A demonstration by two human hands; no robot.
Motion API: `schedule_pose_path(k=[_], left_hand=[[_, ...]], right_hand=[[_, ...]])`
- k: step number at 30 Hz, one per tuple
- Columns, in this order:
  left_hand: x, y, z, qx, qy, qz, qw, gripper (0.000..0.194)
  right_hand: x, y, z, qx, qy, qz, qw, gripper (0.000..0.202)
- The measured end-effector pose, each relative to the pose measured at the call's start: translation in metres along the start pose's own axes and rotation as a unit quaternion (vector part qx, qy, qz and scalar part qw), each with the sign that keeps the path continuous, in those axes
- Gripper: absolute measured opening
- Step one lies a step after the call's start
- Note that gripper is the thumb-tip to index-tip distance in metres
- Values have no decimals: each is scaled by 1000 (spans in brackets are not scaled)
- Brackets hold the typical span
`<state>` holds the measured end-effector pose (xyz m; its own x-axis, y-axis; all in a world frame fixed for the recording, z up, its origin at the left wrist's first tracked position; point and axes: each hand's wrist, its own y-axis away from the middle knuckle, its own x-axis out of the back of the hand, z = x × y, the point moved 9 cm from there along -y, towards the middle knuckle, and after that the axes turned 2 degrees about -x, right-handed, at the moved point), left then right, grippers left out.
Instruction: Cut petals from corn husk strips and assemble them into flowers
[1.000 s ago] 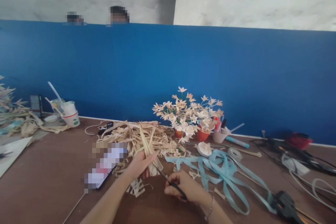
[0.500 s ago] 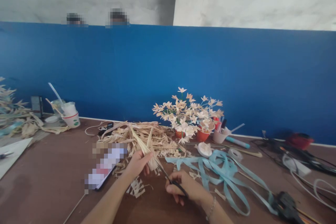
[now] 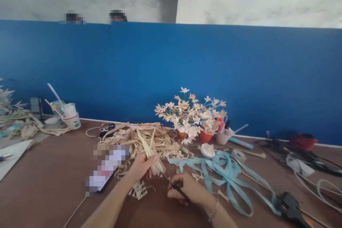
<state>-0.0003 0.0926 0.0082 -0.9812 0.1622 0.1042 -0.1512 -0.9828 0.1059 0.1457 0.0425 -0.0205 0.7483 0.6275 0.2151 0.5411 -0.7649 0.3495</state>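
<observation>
In the head view, the only one I have, I see both of the person's hands over the brown table (image 3: 53,171). The left hand (image 3: 141,166) is closed around a fanned bundle of pale husk strips (image 3: 146,148), pinching it under the thumb, with the long tips pointing up and away. The right hand (image 3: 183,188) grips a pair of black-handled scissors (image 3: 178,189), fingers curled around the handles. I see the blades run toward the bundle's lower end; at this size I can't tell whether they touch it, or how far apart they stand. A bracelet (image 3: 213,211) circles the right wrist.

Behind the bundle I have a loose pile of dried husk strips (image 3: 168,142), and small cut scraps (image 3: 140,190) lie on the table just below the left hand. Left of that hand is a phone (image 3: 108,171), its screen blurred out. Beyond the right hand I make out a tangle of light-blue ribbon (image 3: 229,167) and, near the partition, husk flowers (image 3: 184,108) above a red pot (image 3: 206,136). At far left stands a white cup (image 3: 71,122) with a straw. Two blurred heads show above the blue partition (image 3: 171,60).
</observation>
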Motion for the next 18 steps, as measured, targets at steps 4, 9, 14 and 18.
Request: schedule_pose_path(k=[4, 9, 14, 18], left_hand=[[-1, 1, 2, 2, 4, -1, 1000, 31], [-1, 2, 1, -3, 10, 1, 1000, 31], [-1, -1, -3, 0, 9, 6, 1000, 31], [0, 0, -2, -5, 22, 23, 999, 32]], right_hand=[[0, -1, 2, 1, 2, -1, 1000, 32], [1, -2, 1, 11, 13, 2, 1000, 31], [5, -1, -6, 34, 51, 25, 998, 25], [7, 1, -14, 56, 78, 47, 994, 26]])
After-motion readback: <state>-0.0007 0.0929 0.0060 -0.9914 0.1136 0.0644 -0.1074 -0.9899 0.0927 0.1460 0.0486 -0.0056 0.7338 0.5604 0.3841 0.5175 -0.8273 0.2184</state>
